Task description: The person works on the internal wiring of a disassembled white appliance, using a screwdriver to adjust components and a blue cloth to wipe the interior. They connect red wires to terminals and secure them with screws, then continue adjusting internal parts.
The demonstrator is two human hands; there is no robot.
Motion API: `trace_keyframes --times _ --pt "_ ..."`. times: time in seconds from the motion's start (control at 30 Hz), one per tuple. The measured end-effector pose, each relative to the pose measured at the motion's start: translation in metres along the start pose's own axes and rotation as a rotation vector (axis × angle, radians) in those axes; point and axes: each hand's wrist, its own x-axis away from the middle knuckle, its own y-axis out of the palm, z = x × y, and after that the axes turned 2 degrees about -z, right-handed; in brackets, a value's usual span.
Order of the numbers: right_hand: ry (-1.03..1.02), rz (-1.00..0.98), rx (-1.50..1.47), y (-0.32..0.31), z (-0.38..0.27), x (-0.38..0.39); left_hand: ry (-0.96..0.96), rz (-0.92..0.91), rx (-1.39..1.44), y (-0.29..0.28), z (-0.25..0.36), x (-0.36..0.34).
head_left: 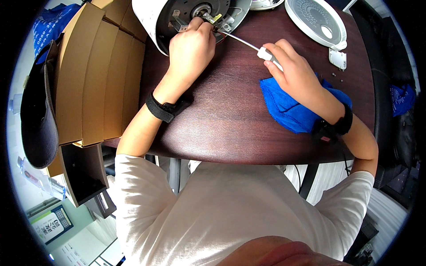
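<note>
A white round appliance (pixel 153 20) lies tipped on the dark wooden table (pixel 222 133), its open underside with metal parts facing me. My left hand (pixel 191 48) rests against that underside, fingers pinching a small metal part near the middle. My right hand (pixel 293 71) grips the white handle of a screwdriver (pixel 248 43); its thin metal shaft reaches left up to the spot under my left fingers. My right wrist lies on a blue cloth (pixel 288 108). Both wrists wear black bands.
A white round base plate (pixel 317 20) lies at the back right, with a small white piece (pixel 338 58) and tiny screws (pixel 339 77) beside it. Flat cardboard boxes (pixel 97 75) are stacked at the left. A dark cap (pixel 37 115) sits at the far left.
</note>
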Motion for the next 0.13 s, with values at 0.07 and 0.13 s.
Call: trace_keyframes --times 0.07,0.13 --pt "0.005 -0.009 0.019 -0.0015 0.0001 -0.0004 -0.003 -0.005 0.004 -0.0002 0.0004 -0.0001" --pt "0.002 -0.015 0.028 -0.0022 -0.0001 -0.0015 -0.008 -0.006 0.003 -0.0012 0.0003 0.0005"
